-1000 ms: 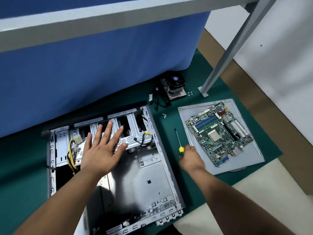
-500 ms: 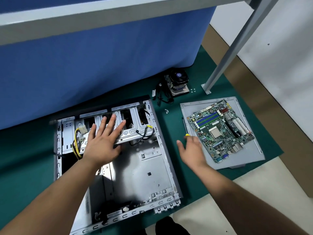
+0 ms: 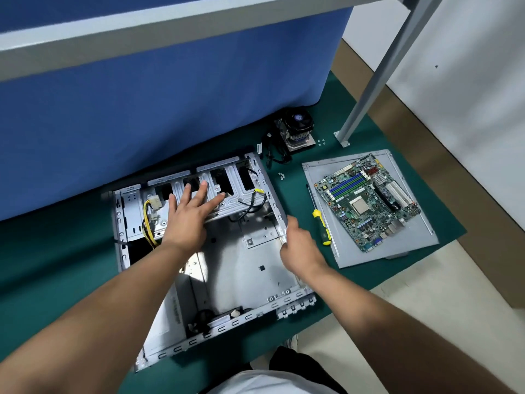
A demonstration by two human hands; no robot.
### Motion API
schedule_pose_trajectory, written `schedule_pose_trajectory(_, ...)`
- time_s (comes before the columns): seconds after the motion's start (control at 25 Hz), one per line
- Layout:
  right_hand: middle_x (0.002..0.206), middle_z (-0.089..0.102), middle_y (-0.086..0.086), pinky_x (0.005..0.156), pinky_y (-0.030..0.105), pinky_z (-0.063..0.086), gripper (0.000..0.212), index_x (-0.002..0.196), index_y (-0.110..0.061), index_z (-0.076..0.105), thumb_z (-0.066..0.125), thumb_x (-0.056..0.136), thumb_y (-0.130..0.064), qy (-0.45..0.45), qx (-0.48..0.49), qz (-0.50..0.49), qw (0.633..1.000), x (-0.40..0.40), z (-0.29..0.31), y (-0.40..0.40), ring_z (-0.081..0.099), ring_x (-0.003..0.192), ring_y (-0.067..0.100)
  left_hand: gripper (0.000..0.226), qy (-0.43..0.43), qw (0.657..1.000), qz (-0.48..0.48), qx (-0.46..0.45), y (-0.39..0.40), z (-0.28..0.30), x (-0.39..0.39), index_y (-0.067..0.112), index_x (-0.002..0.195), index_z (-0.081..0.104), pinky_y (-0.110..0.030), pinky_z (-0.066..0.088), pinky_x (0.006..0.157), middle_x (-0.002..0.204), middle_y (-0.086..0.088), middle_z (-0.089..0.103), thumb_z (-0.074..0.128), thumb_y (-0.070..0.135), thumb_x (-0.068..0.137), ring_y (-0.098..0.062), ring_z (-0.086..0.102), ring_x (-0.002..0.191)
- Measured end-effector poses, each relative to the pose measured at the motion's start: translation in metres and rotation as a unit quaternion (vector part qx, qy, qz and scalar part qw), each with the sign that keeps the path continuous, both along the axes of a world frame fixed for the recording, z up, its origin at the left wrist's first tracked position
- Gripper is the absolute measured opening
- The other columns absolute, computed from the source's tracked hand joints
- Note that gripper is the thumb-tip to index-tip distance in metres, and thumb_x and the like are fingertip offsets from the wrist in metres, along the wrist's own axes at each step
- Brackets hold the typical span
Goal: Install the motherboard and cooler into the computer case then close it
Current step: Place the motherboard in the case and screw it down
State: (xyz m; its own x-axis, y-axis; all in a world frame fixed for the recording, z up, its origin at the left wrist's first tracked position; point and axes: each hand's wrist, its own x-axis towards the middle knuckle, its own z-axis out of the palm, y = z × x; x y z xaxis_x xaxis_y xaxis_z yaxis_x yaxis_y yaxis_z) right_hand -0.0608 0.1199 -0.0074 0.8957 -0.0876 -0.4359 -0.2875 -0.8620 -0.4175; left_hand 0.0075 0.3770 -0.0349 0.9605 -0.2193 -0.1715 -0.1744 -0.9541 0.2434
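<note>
An open grey computer case [image 3: 247,268] lies flat on the green mat, its inside bare metal with yellow and black cables at the far end. My left hand [image 3: 189,214] rests flat with straight fingers on the drive cage inside the case. My right hand [image 3: 299,245] grips the case's right rim. The green motherboard [image 3: 366,206] lies on the grey side panel [image 3: 409,248] to the right. The black fan cooler [image 3: 297,130] stands beyond the case by the blue wall.
A yellow-handled screwdriver [image 3: 321,223] lies on the mat between case and panel. Small screws [image 3: 281,175] sit near the cooler's cable, more screws [image 3: 321,141] by a slanted metal post [image 3: 377,78]. A blue partition [image 3: 170,115] blocks the far side.
My right hand left the screwdriver, moved left and took hold of the case's right rim. My left hand stayed on the drive cage. The view shifted slightly.
</note>
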Motion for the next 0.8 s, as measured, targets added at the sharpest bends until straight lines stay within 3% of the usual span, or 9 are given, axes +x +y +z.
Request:
schedule_pose_trajectory(0.24,0.118,0.064,0.018,0.081,0.047,0.055,0.063,0.152,-0.011,0.027,0.043,0.093,0.002,0.002,-0.006,-0.005,1.0,0.022,0.006,-0.01,0.065,0.1,0.04,0.109,0.034,0.999,0.004,-0.029,-0.009,0.01,0.019,0.049,0.158,0.024,-0.057,-0.011,0.123,0.172,0.004,-0.002,0.05,-0.017,0.076,-0.032,-0.008,0.158)
schedule_pose_trajectory(0.52,0.115,0.062,0.017,0.07,0.041,0.048,0.034,0.129,-0.014,0.037,0.046,0.096,-0.014,-0.025,-0.033,-0.007,0.999,0.024,0.0,-0.01,0.064,0.092,0.041,0.088,0.101,0.992,0.007,-0.068,-0.007,0.013,0.022,0.05,0.158,0.021,-0.049,-0.016,0.122,0.171,0.009,-0.008,0.065,0.023,0.087,-0.022,-0.011,0.158)
schedule_pose_trajectory(0.56,0.115,0.061,0.016,0.069,0.041,0.049,0.03,0.126,-0.015,0.037,0.047,0.099,-0.02,-0.025,-0.022,-0.006,0.999,0.025,-0.001,-0.011,0.065,0.092,0.041,0.082,0.097,0.99,0.039,-0.094,-0.013,0.015,0.023,0.046,0.158,0.025,-0.049,-0.01,0.123,0.172,0.008,0.001,0.064,0.023,0.09,-0.024,-0.004,0.158)
schedule_pose_trajectory(0.64,0.121,0.058,0.016,0.073,0.043,0.052,0.032,0.123,-0.015,0.036,0.049,0.102,-0.035,-0.01,0.019,0.002,1.0,0.025,-0.004,-0.012,0.065,0.097,0.041,0.064,0.038,0.977,0.124,-0.167,-0.037,0.024,0.021,0.033,0.154,0.041,-0.049,0.016,0.123,0.164,-0.001,0.035,0.063,0.021,0.095,-0.031,0.026,0.152)
schedule_pose_trajectory(0.72,0.139,0.05,0.018,0.09,0.048,0.053,0.051,0.134,-0.015,0.035,0.045,0.102,-0.054,0.046,0.087,0.035,0.995,0.028,-0.002,-0.023,0.06,0.116,0.042,0.047,-0.013,0.952,0.161,-0.259,-0.079,0.036,0.015,0.022,0.142,0.057,-0.04,0.039,0.107,0.143,-0.005,0.058,0.062,0.014,0.096,-0.029,0.052,0.13)
schedule_pose_trajectory(0.8,0.16,0.032,0.01,0.114,0.051,0.039,0.071,0.154,-0.022,0.028,0.036,0.1,-0.067,0.093,0.128,0.099,0.982,0.041,0.002,-0.062,0.044,0.141,0.035,0.038,0.002,0.926,0.155,-0.345,-0.129,0.046,0.014,0.023,0.133,0.063,-0.032,0.047,0.097,0.132,0.005,0.064,0.059,0.012,0.098,-0.015,0.061,0.114)
